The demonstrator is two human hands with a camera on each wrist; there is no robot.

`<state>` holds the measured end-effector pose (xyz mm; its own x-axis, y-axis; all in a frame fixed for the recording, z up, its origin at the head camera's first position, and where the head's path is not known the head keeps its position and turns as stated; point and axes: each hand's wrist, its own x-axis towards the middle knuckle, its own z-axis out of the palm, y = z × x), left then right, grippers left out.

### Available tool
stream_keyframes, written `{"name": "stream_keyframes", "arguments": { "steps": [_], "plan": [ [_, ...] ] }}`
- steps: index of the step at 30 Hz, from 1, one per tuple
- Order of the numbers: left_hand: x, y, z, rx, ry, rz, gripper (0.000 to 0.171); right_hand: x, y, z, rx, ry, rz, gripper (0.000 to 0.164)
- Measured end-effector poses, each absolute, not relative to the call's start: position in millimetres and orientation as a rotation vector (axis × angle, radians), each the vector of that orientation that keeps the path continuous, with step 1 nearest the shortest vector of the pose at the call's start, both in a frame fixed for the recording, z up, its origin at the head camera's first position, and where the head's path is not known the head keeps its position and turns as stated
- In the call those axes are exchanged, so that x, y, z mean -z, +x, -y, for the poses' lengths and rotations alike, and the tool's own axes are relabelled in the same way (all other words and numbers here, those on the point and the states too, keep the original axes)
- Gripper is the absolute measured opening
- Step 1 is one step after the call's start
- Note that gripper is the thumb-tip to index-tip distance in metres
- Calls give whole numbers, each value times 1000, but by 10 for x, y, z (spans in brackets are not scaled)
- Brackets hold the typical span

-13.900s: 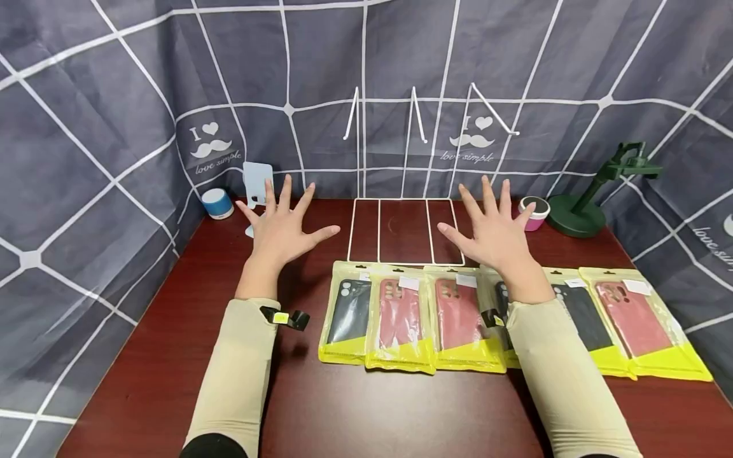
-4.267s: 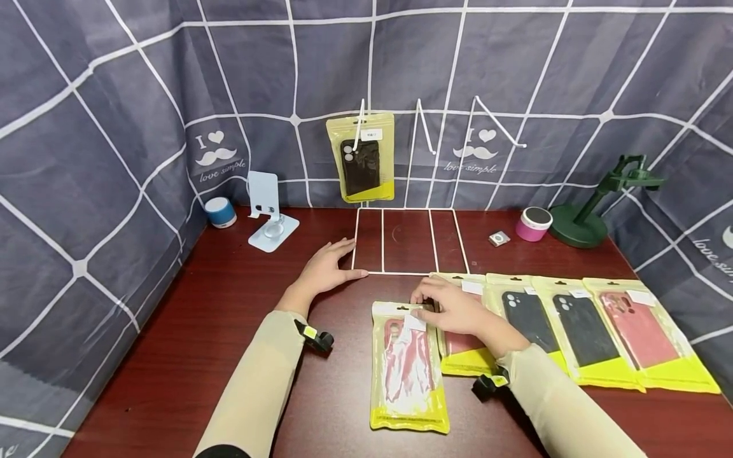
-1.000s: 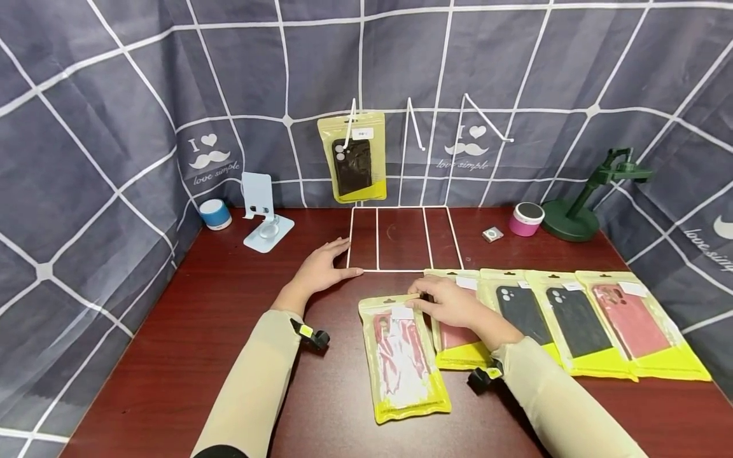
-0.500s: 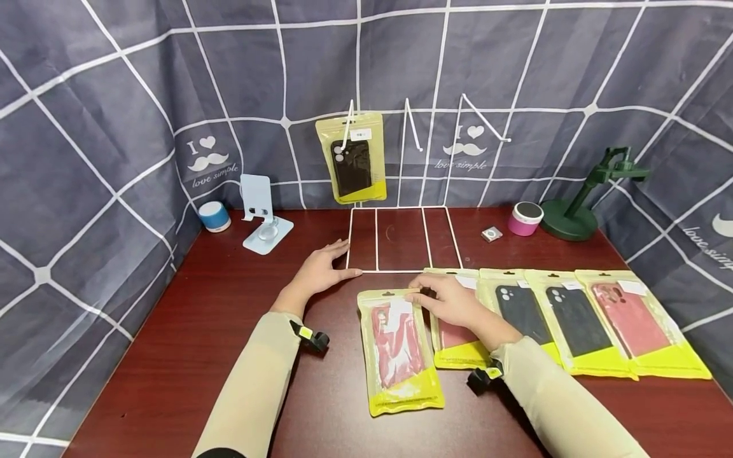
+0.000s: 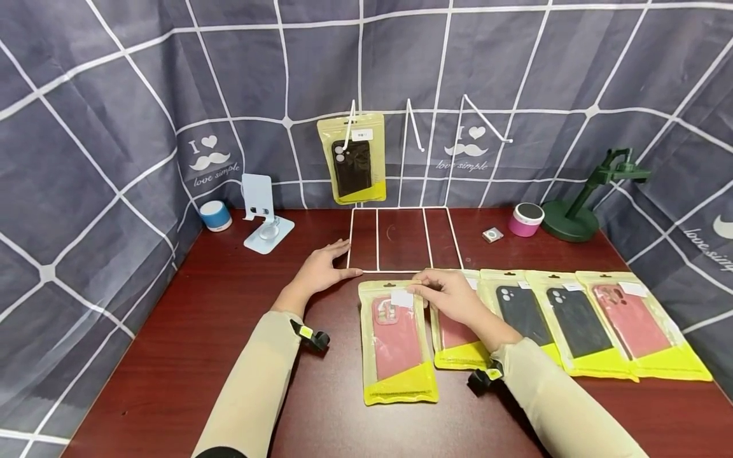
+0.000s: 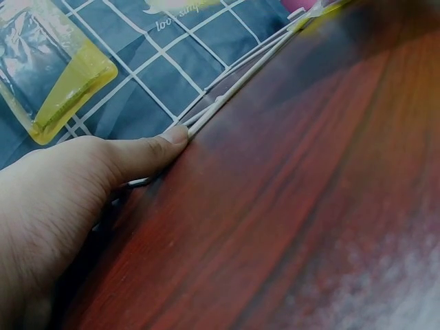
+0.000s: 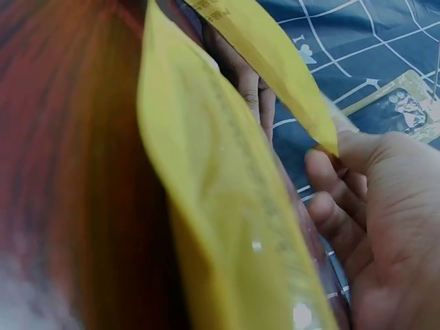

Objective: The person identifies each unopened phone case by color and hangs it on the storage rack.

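In the head view my right hand [image 5: 452, 296] pinches the top right corner of a clear-and-yellow zip pouch [image 5: 397, 346] that holds a pink phone case. The right wrist view shows the thumb [image 7: 361, 148] and curled index finger on the pouch's edge. My left hand [image 5: 319, 270] rests at the front left corner of the white wire rack [image 5: 377, 238], fingers extended; its thumb [image 6: 155, 152] touches the wire in the left wrist view. A pouch with a black phone case [image 5: 352, 168] hangs on the rack's left hook. The middle hook [image 5: 416, 130] and right hook [image 5: 489, 121] carry nothing.
To the right lie several more pouches [image 5: 584, 324] in a row, with pink and black cases. Along the back stand a blue speaker [image 5: 215, 216], a light blue phone stand [image 5: 260, 197], a small square device [image 5: 492, 235], a pink speaker [image 5: 525, 219] and a green stand [image 5: 569, 219].
Since the oldest frame, a black-case pouch has come to hang on the left hook. In the last second the pinched pouch has straightened and shifted slightly toward the rack. The left hand stays put.
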<state>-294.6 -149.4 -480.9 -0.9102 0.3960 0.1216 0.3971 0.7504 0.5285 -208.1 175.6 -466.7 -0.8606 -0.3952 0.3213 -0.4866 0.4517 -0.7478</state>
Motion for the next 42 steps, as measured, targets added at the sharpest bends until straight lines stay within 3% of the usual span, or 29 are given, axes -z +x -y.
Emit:
{"name": "stream_keyframes", "arguments": {
  "steps": [7, 17, 24, 33, 35, 42],
  "plan": [
    [4806, -2935, 1498, 879, -675, 2931, 91, 4688, -2093, -1745, -1846, 697, 2573, 14],
    [4837, -2942, 1483, 880, -700, 2904, 83, 4516, -2075, -1734, -2061, 490, 2395, 19],
    [4844, -2944, 1502, 897, -717, 2879, 76, 3864, -2002, -1597, -1801, 501, 2323, 15],
    [4845, -2944, 1538, 992, -666, 2785, 46, 2966, -2116, -1106, -1640, 632, 1940, 6],
    [4855, -2932, 1516, 1125, -636, 2759, 48, 2875, -2157, -984, -1651, 633, 1854, 6],
    [4810, -2918, 1500, 1004, -550, 2927, 85, 2734, -2388, -635, -1760, 618, 1595, 7]
  ]
}}
